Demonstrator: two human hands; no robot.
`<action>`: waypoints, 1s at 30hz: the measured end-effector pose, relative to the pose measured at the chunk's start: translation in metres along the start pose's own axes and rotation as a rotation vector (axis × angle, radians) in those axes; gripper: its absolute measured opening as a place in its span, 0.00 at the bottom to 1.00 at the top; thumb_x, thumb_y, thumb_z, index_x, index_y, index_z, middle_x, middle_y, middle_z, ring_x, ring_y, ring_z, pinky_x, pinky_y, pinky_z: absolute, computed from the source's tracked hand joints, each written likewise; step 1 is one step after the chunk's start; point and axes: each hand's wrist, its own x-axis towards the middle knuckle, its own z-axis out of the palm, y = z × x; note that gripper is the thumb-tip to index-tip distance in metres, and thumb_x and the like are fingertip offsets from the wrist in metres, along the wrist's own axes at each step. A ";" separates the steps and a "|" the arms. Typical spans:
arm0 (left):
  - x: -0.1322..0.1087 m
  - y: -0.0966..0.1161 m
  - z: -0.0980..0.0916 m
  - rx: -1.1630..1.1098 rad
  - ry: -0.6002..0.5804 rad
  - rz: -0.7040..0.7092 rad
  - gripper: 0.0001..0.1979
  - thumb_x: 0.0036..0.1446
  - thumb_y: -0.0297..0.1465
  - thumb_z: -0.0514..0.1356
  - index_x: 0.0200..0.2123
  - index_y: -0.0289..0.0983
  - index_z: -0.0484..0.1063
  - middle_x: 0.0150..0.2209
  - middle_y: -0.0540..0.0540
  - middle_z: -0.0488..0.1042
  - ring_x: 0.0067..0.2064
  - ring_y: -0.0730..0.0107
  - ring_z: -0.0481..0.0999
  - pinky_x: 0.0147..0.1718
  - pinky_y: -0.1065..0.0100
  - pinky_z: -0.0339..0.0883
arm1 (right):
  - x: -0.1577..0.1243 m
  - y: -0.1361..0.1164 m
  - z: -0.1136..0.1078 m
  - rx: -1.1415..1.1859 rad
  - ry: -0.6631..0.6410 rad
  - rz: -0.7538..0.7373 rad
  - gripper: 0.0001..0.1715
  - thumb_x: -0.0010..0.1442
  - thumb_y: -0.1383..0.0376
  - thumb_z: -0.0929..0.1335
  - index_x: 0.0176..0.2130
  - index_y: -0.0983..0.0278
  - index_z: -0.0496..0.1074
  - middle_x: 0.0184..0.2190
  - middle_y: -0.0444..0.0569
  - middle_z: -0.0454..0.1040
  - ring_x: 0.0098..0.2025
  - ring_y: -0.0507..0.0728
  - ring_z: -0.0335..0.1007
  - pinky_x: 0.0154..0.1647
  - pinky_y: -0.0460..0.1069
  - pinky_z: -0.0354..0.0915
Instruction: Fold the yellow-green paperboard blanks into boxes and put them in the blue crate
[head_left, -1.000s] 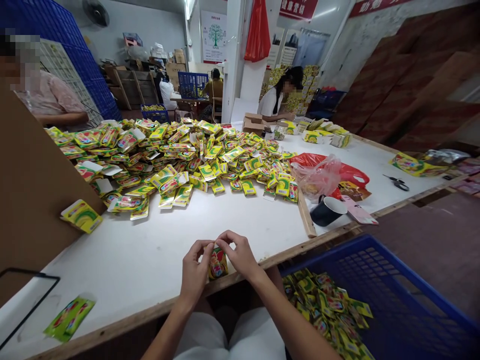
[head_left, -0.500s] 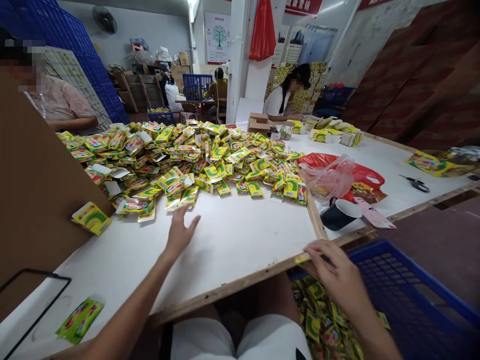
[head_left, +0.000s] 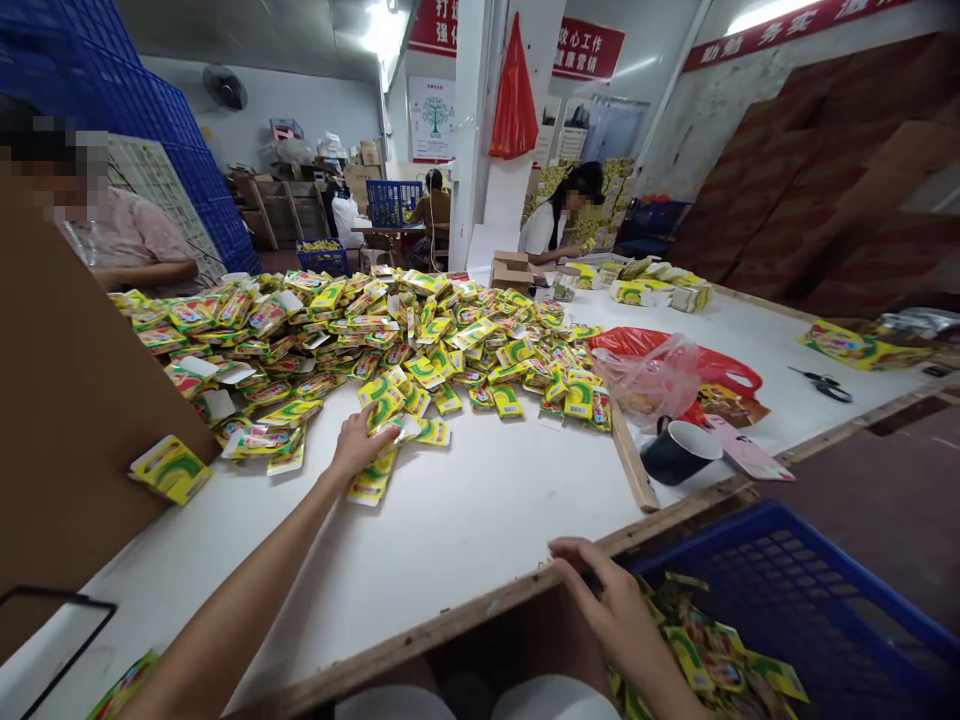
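Note:
My left hand point(head_left: 360, 445) reaches to the front of a large pile of yellow-green boxes point(head_left: 360, 325) and is closed on a few small boxes point(head_left: 386, 400) at the pile's edge. One box point(head_left: 371, 480) lies flat on the white table just below its fingers. My right hand point(head_left: 600, 585) is by the table's wooden front edge, fingers apart, with nothing in it. Beneath and beside it is a blue basket point(head_left: 817, 580) holding many small packets point(head_left: 705, 650).
A dark mug point(head_left: 681, 452), pink phone point(head_left: 746, 450), red bag point(head_left: 637, 345) and scissors point(head_left: 825, 384) lie at the right. A cardboard panel point(head_left: 82, 400) rises at the left, with a box point(head_left: 171, 470) beside it. Several people sit farther back.
My left hand has closed on boxes and pulled some forward from the pile. My right hand has moved left along the table edge; the yellow thing at its fingers is gone. The view has tilted up.

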 end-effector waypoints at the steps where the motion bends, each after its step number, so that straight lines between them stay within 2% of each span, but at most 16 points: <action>1: -0.012 0.004 0.004 -0.019 -0.021 0.008 0.34 0.48 0.51 0.58 0.54 0.39 0.63 0.48 0.40 0.70 0.51 0.51 0.66 0.49 0.59 0.59 | 0.006 -0.007 0.005 0.028 -0.005 -0.006 0.14 0.61 0.58 0.62 0.40 0.61 0.73 0.39 0.51 0.77 0.42 0.59 0.72 0.43 0.50 0.67; 4: -0.043 0.016 0.005 -0.091 -0.077 0.019 0.31 0.47 0.49 0.58 0.52 0.40 0.64 0.46 0.42 0.71 0.49 0.54 0.69 0.46 0.61 0.61 | 0.021 -0.027 0.026 0.101 -0.018 -0.065 0.12 0.61 0.61 0.62 0.39 0.62 0.72 0.38 0.51 0.76 0.42 0.59 0.71 0.42 0.50 0.66; 8: -0.066 0.021 -0.005 -0.188 -0.128 -0.008 0.27 0.47 0.45 0.59 0.50 0.40 0.63 0.34 0.47 0.73 0.35 0.61 0.74 0.34 0.65 0.65 | 0.034 -0.041 0.064 0.170 -0.077 -0.141 0.08 0.60 0.65 0.63 0.36 0.62 0.73 0.35 0.49 0.76 0.38 0.57 0.71 0.41 0.50 0.65; 10: -0.073 0.020 -0.007 -0.238 -0.147 -0.027 0.26 0.46 0.44 0.60 0.48 0.40 0.63 0.29 0.51 0.71 0.28 0.65 0.73 0.28 0.67 0.65 | 0.038 -0.041 0.085 0.238 -0.099 -0.099 0.07 0.58 0.64 0.65 0.37 0.62 0.72 0.34 0.49 0.76 0.36 0.57 0.72 0.39 0.50 0.66; 12: -0.078 0.020 -0.007 -0.293 -0.161 -0.043 0.25 0.45 0.43 0.61 0.45 0.38 0.63 0.26 0.52 0.70 0.25 0.67 0.72 0.23 0.69 0.64 | 0.043 -0.038 0.106 0.331 -0.093 0.003 0.11 0.57 0.62 0.66 0.41 0.62 0.70 0.32 0.49 0.76 0.32 0.56 0.73 0.34 0.50 0.67; 15: -0.086 0.022 -0.005 -0.374 -0.160 -0.048 0.22 0.46 0.42 0.61 0.42 0.37 0.65 0.25 0.53 0.68 0.25 0.69 0.71 0.22 0.70 0.64 | 0.052 -0.034 0.130 0.399 -0.032 0.104 0.20 0.54 0.59 0.68 0.47 0.62 0.66 0.27 0.47 0.76 0.25 0.56 0.72 0.27 0.49 0.67; 17: -0.091 0.023 -0.005 -0.416 -0.140 -0.041 0.21 0.46 0.41 0.61 0.42 0.36 0.65 0.26 0.53 0.68 0.26 0.70 0.71 0.24 0.70 0.66 | 0.057 -0.035 0.138 0.396 0.014 0.089 0.18 0.52 0.60 0.69 0.44 0.61 0.67 0.25 0.45 0.75 0.24 0.55 0.70 0.27 0.48 0.66; 20: -0.098 0.023 -0.013 -0.440 -0.073 -0.043 0.23 0.48 0.41 0.60 0.46 0.37 0.63 0.29 0.52 0.68 0.28 0.69 0.72 0.27 0.68 0.68 | 0.060 -0.039 0.135 0.429 0.077 0.024 0.10 0.54 0.63 0.68 0.38 0.62 0.68 0.27 0.44 0.74 0.24 0.53 0.68 0.28 0.47 0.65; 22: -0.107 0.027 -0.021 -0.423 0.015 -0.057 0.23 0.50 0.40 0.59 0.48 0.38 0.61 0.34 0.48 0.69 0.35 0.64 0.73 0.34 0.62 0.69 | 0.058 -0.042 0.123 0.454 0.150 -0.038 0.08 0.56 0.63 0.66 0.38 0.62 0.67 0.29 0.45 0.73 0.27 0.53 0.67 0.30 0.47 0.65; 25: -0.131 0.046 -0.028 -0.382 0.172 -0.001 0.22 0.52 0.37 0.59 0.50 0.39 0.60 0.46 0.41 0.67 0.49 0.55 0.69 0.48 0.52 0.64 | 0.051 -0.043 0.098 0.453 0.248 -0.141 0.11 0.58 0.65 0.65 0.43 0.61 0.65 0.31 0.45 0.71 0.32 0.54 0.68 0.34 0.48 0.66; 26: -0.142 0.057 -0.026 -0.396 0.180 0.046 0.22 0.54 0.36 0.58 0.51 0.40 0.60 0.49 0.41 0.66 0.51 0.55 0.68 0.50 0.52 0.62 | 0.048 -0.042 0.091 0.446 0.259 -0.166 0.13 0.58 0.65 0.65 0.45 0.61 0.64 0.32 0.45 0.70 0.33 0.54 0.68 0.36 0.48 0.66; 28: -0.164 0.081 -0.018 -0.508 0.063 0.132 0.22 0.55 0.34 0.58 0.53 0.41 0.57 0.51 0.41 0.65 0.53 0.58 0.67 0.52 0.54 0.61 | 0.043 -0.036 0.079 0.440 0.245 -0.193 0.17 0.58 0.66 0.65 0.48 0.59 0.60 0.33 0.44 0.69 0.34 0.54 0.68 0.37 0.49 0.66; 30: -0.183 0.104 -0.005 -0.646 -0.080 0.147 0.23 0.57 0.32 0.57 0.55 0.43 0.55 0.54 0.41 0.64 0.55 0.60 0.66 0.53 0.56 0.62 | 0.038 -0.029 0.074 0.444 0.197 -0.197 0.19 0.57 0.67 0.65 0.49 0.59 0.58 0.33 0.44 0.69 0.34 0.54 0.68 0.38 0.49 0.66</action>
